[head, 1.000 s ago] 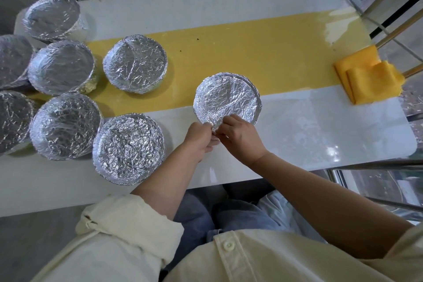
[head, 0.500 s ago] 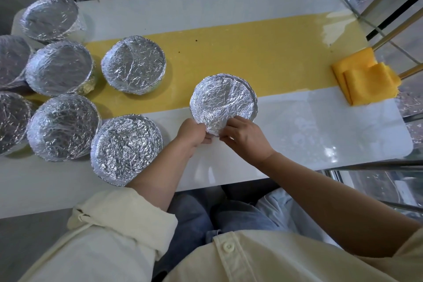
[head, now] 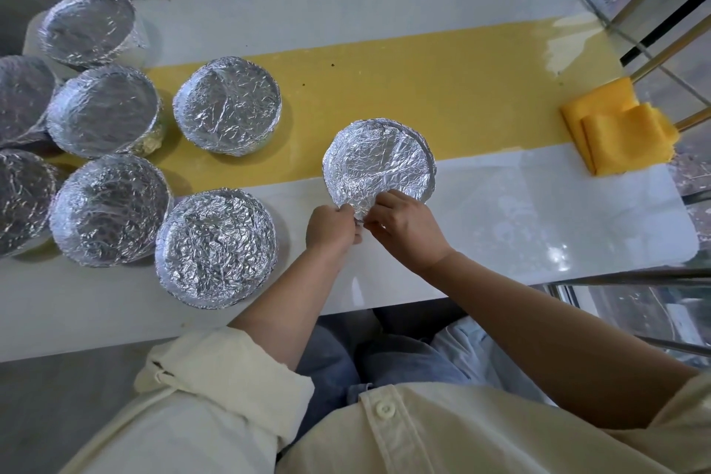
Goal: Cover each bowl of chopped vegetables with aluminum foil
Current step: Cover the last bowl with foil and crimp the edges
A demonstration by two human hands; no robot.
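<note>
At the near rim of the foil-covered bowl (head: pixel 379 160) on the desk (head: pixel 500 235), both hands meet on a loose flap (head: pixel 359 206) of foil. The left hand (head: pixel 331 227) pinches the flap from the left, fingers curled round it. The right hand (head: pixel 408 231) pinches the same flap from the right. Wrinkled foil lies across the bowl's whole top. A yellow band (head: pixel 423 88) of the desk runs under the bowl's far half. Left of this bowl stand seven more covered bowls (head: pixel 227 106) in a cluster, none touching it. Well to its right lies a folded yellow cloth (head: pixel 619 127).
</note>
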